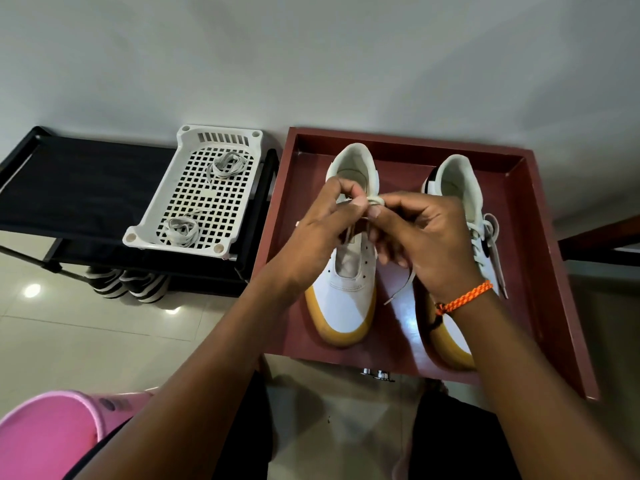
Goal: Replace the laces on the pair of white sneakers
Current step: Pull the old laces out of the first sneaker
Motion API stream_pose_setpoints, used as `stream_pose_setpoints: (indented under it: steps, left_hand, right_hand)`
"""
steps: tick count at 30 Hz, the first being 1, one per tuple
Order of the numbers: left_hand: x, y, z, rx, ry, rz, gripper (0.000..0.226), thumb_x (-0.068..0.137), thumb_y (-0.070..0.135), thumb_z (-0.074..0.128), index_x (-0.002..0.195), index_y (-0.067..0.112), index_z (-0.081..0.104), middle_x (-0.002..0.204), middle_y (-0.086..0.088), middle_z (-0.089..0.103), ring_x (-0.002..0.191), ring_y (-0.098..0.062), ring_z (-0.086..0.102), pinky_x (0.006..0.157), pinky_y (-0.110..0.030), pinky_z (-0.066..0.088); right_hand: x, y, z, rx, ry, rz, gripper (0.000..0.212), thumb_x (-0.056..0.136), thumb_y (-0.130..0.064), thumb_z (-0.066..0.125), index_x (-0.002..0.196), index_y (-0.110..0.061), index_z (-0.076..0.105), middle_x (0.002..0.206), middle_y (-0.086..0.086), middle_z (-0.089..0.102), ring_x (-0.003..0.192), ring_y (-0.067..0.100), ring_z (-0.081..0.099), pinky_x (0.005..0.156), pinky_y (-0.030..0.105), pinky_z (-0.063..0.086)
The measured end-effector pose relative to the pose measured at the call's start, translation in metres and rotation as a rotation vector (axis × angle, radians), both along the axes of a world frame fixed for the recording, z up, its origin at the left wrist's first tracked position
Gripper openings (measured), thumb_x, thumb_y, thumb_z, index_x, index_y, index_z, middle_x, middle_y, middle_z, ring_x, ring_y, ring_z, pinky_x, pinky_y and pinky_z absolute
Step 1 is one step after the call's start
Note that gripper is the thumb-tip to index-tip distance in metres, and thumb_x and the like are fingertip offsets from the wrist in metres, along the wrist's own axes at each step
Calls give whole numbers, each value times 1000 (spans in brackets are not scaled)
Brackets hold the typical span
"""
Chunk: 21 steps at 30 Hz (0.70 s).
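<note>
Both my hands above left sneaker (341, 289) in red tray (554, 306). Left hand (322, 223) and right hand (426, 233) pinch lace (374, 201) into loop. Lace soft, limp, light; best gripped near stiff tip (389, 301).

My white sneakers (349, 289) have tan gum soles and sit in a maroon tray (540, 258). An orange braided bracelet (464, 297) circles my right wrist; the grid-patterned basket (194, 188) is white.
</note>
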State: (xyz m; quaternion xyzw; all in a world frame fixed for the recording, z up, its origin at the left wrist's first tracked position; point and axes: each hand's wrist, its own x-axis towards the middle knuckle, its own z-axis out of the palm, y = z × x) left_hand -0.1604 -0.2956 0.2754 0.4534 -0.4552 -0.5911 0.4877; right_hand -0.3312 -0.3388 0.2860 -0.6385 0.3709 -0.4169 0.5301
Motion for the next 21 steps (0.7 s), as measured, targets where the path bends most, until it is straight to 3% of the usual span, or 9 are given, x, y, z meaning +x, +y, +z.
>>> stream_pose_setpoints:
  steps: [2, 3, 5, 8, 12, 15, 18, 21]
  left_hand:
    - [3, 0, 1, 75, -83, -34, 39, 109, 38, 51, 132, 6, 52, 102, -21, 69, 93, -41, 69, 91, -50, 54]
    - [5, 1, 2, 80, -88, -58, 39, 113, 33, 49, 136, 3, 55, 95, -20, 67, 83, -36, 66, 85, -45, 57]
    - [11, 1, 3, 48, -87, -67, 35, 116, 19, 43, 139, -1, 61, 77, -9, 53, 63, -21, 46, 80, -38, 58]
    - [23, -2, 4, 27, -80, 4, 35, 115, 11, 42, 139, 3, 66, 74, 1, 39, 58, -10, 29, 75, -32, 58]
    - [33, -1, 3, 78, -252, 77, 32, 113, 6, 47, 134, 0, 70, 78, -11, 42, 58, -12, 37, 60, -29, 55]
    - [36, 0, -2, 114, -411, 151, 25, 109, 5, 56, 120, 6, 78, 80, -16, 55, 56, -15, 49, 56, -31, 51]
    - [38, 0, -3, 86, -432, 172, 22, 106, 5, 62, 116, 10, 82, 73, -18, 64, 53, -19, 55, 57, -31, 52]
    - [28, 1, 4, 32, -366, 165, 19, 103, 2, 67, 117, 2, 80, 69, -9, 74, 55, -21, 65, 60, -31, 59]
  right_hand:
    - [-3, -4, 2, 63, -52, -67, 11, 101, -5, 67, 96, -4, 77, 66, 13, 66, 37, 20, 53, 34, 25, 29]
    - [-6, -7, 2, 98, -86, -123, 12, 101, -6, 67, 93, -5, 76, 66, 11, 66, 38, 20, 53, 34, 23, 29]
    - [-13, -14, 3, 178, -176, -273, 13, 100, -6, 67, 88, -7, 71, 66, 6, 65, 40, 18, 54, 35, 21, 29]
    - [-29, -26, -2, 204, -228, -555, 20, 98, -4, 66, 78, -9, 67, 63, 3, 62, 43, 18, 55, 39, 23, 30]
    - [-41, -33, -7, 163, -118, -830, 31, 92, -7, 63, 66, -24, 66, 59, 3, 61, 43, 20, 60, 42, 31, 35]
    - [-39, -32, -11, 60, 86, -965, 34, 90, -21, 60, 60, -35, 67, 58, 0, 67, 47, 24, 68, 46, 45, 51]
    - [-35, -29, -10, -106, 291, -972, 24, 93, -32, 56, 78, -31, 74, 69, 1, 74, 58, 23, 73, 61, 53, 59]
    - [-17, -14, -5, -356, 420, -673, 20, 98, -26, 59, 95, -17, 77, 81, 1, 75, 73, 21, 73, 73, 41, 58]
